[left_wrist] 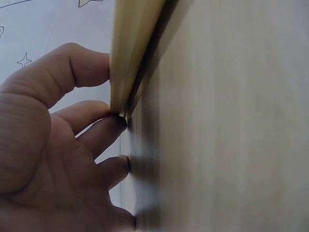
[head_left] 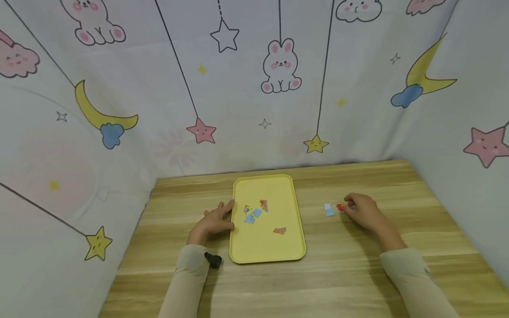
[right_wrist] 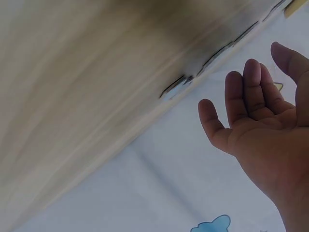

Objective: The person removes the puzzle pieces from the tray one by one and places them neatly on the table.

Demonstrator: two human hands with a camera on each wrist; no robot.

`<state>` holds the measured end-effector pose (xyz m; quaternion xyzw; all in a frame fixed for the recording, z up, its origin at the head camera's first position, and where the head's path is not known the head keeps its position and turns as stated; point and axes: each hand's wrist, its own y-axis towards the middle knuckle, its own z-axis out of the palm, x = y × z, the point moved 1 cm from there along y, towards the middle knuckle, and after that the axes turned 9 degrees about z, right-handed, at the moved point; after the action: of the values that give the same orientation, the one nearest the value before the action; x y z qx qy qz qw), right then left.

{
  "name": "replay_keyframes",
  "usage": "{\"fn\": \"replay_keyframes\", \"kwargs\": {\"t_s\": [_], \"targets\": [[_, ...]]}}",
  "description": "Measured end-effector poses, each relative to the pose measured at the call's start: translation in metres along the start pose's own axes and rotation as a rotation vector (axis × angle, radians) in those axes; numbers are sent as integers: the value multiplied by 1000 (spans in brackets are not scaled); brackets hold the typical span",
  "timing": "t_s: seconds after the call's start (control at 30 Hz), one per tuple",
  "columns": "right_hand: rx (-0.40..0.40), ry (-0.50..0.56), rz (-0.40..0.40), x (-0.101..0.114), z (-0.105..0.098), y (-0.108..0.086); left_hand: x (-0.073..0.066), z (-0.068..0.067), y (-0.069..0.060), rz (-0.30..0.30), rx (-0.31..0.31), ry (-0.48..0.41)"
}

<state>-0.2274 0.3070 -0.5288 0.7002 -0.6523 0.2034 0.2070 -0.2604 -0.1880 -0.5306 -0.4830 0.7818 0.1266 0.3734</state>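
Note:
My left hand (head_left: 214, 219) touches the left rim of a yellow tray (head_left: 286, 254), fingers spread. Seen from the left wrist, its thumb and fingertips rest against the tray's side (left_wrist: 130, 53). Inside the tray lie several small printed puzzle pieces: two orange ones (head_left: 280, 230), light blue ones (head_left: 249, 218), and a small multicoloured one (head_left: 246, 209). To the tray's right, my right hand (head_left: 363, 213) has its fingertips beside a red piece (head_left: 339, 207). In the right wrist view the right hand (right_wrist: 265, 106) has loosely bent fingers with nothing between them. A white-and-blue piece (head_left: 328, 210) lies left of the red one.
The wooden table (head_left: 330, 282) carries everything. White curtains (head_left: 246, 101) printed with rabbits, stars and moons stand behind and at both sides. A small black object (head_left: 214, 260) sits at the left sleeve's cuff.

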Motion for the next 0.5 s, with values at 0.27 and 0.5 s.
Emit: {"fn": "replay_keyframes", "kwargs": {"t_s": [0.27, 0.5], "targets": [[22, 39, -39, 22, 14, 9, -1, -3, 3, -4, -1, 3], [62, 54, -64, 44, 33, 11, 0, -1, 1, -11, -2, -3]]}}
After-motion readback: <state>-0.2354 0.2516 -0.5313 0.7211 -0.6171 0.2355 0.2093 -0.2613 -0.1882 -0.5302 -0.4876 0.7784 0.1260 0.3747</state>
